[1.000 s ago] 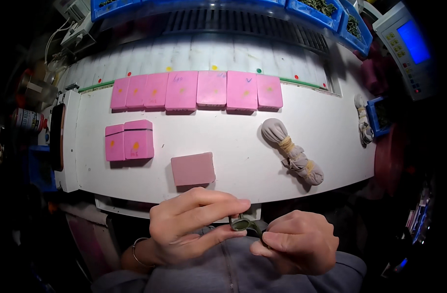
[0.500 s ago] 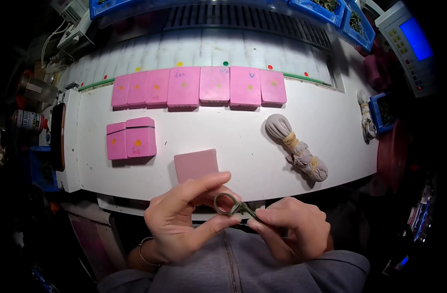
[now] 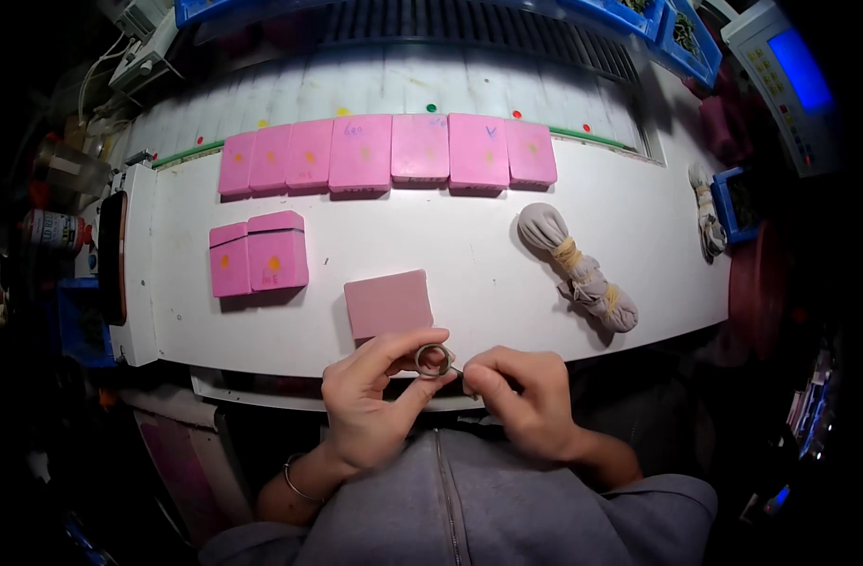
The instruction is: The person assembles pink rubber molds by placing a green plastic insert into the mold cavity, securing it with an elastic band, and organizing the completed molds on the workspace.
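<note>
A thin green piece with a round loop (image 3: 433, 360) is held up in front of me, just past the near edge of the table. My left hand (image 3: 380, 396) pinches the loop between thumb and fingers. My right hand (image 3: 526, 396) is closed with thumb and forefinger on the narrow tail at the piece's right side; the fingers hide most of that end. Right behind my left fingers lies a dull pink block (image 3: 389, 302) on the white table (image 3: 450, 231).
Several bright pink blocks (image 3: 361, 156) stand in a row at the back, and two more (image 3: 278, 253) sit at left. A grey cloth bundle (image 3: 582, 269) tied with bands lies at right. Blue trays (image 3: 686, 42) and a device with a blue screen (image 3: 799, 71) stand back right.
Both hands have moved up toward the table, still on the green piece. My right hand has come closer to my left, and the loop now faces me more fully.
</note>
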A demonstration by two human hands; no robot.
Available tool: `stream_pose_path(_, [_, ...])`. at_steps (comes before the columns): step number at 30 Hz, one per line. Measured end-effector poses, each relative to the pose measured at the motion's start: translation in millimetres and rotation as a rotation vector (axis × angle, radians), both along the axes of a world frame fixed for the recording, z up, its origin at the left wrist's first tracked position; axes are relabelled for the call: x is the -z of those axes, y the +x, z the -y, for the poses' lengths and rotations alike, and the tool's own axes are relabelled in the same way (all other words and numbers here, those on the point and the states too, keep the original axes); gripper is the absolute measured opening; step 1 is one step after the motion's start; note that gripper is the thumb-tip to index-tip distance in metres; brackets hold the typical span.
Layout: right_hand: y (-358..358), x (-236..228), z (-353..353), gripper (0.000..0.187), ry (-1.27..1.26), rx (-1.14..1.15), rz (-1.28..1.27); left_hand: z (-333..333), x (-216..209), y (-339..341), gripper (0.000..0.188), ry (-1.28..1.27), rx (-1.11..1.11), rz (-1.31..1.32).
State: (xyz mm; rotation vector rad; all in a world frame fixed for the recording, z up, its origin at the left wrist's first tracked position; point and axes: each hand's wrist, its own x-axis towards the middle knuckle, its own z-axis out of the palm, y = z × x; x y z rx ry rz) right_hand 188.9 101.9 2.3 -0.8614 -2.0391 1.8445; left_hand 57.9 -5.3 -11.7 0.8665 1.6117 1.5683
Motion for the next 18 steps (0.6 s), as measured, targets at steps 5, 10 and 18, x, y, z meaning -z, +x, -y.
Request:
stream_pose_path(5, [12.8, 25.9, 2.5, 0.029, -0.431, -0.107, 0.185, 0.2, 8.9, 0.6, 0.035, -0.065, -0.012, 0.071])
stream_pose_path(10, [17.9, 25.2, 7.7, 0.017, 0.321, 0.007, 0.134, -8.1, 10.3, 0.3, 0.037, -0.063, -0.078, 0.239])
stream_pose_path(18, [0.3, -2.4, -14.6, 0.013, 0.089, 0.022, -0.129, -11.5, 9.1, -0.9, 0.046, -0.006, -0.085, 0.143])
